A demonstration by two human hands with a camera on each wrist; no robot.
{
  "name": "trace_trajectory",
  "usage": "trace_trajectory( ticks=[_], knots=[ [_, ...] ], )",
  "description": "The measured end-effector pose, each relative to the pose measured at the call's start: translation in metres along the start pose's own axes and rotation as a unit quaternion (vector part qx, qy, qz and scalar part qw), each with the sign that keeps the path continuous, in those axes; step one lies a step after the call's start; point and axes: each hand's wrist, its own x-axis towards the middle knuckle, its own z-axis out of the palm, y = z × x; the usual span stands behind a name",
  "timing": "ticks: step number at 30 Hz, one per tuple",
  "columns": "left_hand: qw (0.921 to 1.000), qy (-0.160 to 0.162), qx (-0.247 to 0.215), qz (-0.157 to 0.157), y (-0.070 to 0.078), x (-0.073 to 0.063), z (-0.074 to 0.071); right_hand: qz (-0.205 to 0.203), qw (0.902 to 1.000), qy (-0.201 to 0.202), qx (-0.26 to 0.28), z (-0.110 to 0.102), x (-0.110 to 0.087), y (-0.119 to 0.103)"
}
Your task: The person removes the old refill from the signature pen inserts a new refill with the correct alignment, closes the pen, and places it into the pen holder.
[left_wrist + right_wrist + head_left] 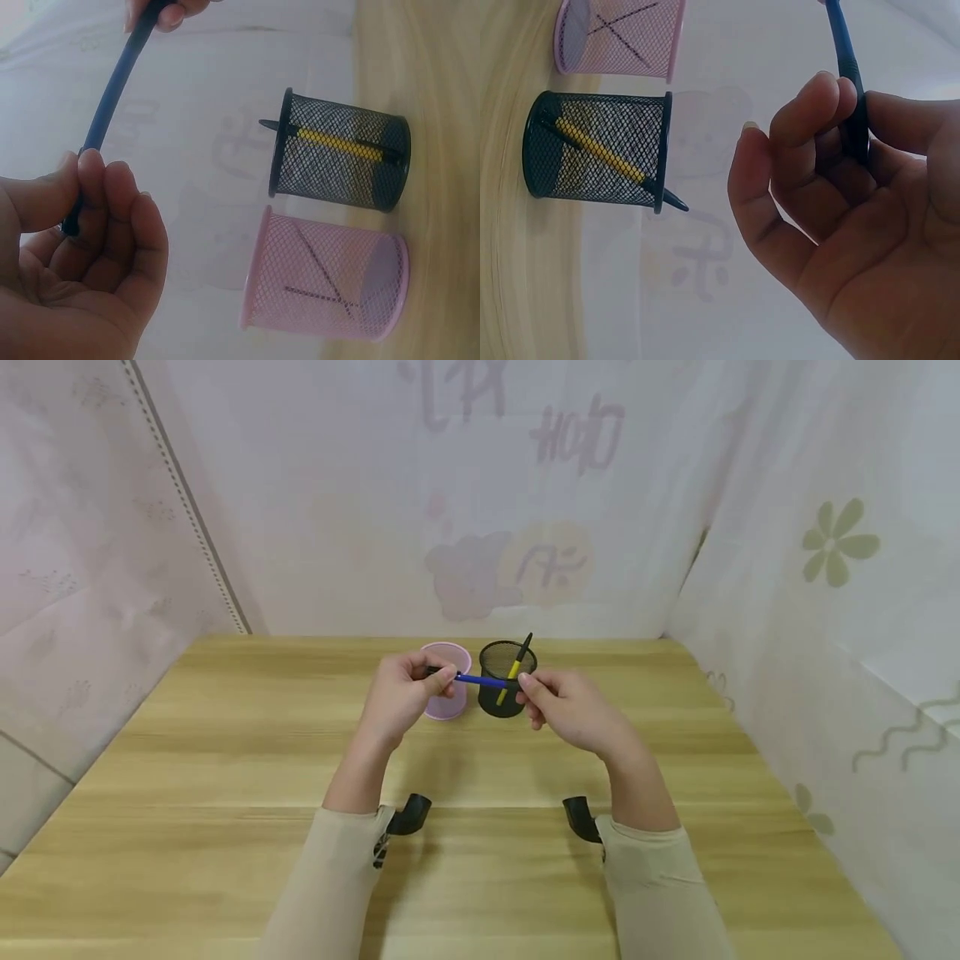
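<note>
Reaching over the table point(487, 893), the left hand point(405, 689) and right hand point(570, 706) both pinch. Beyond the left stands a pink cup point(256, 266); beyond the right, a black cup point(626, 116) holding a yellow pen point(512, 672). Between the hands spans a blue pen point(483, 680), pinched near both ends: apparently a two-handed handling step. Next, one pinch probably must loosen.

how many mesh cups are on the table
2. The pink cup stands on the left; the black cup, holding a yellow pen, stands to its right. Neither is fully hidden.
</note>
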Motion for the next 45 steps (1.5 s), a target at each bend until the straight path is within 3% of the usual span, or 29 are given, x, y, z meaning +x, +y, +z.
trace_trajectory(
  ticks=[9, 14, 24, 29, 33, 37, 45],
  knots=[
    [0.9995, -0.014, -0.015, 0.025, 0.015, 0.031, -0.005, -0.030, 0.9995, -0.001, 0.011, -0.023, 0.020, -0.011],
    [0.9992, -0.014, -0.017, 0.032, 0.016, 0.035, -0.009, -0.027, 0.9996, 0.002, 0.003, -0.023, 0.024, -0.013],
    [0.9997, -0.017, -0.018, 0.004, -0.002, 0.015, -0.005, 0.012, 0.9993, 0.023, 0.028, -0.009, 0.009, 0.002],
    [0.9992, -0.016, -0.001, -0.036, -0.013, -0.001, -0.005, 0.033, 0.9972, 0.013, 0.066, 0.008, 0.005, 0.016],
    [0.9988, -0.005, -0.014, -0.047, -0.017, -0.006, -0.007, 0.029, 0.9947, 0.013, 0.098, 0.015, 0.008, 0.021],
    [0.9981, 0.005, -0.035, -0.050, -0.021, -0.010, -0.009, 0.019, 0.9957, 0.025, 0.087, 0.015, 0.011, 0.019],
    [0.9966, 0.023, -0.038, -0.069, -0.032, -0.020, -0.009, 0.070, 0.9876, -0.005, 0.140, 0.023, 0.009, 0.023]
  ],
)
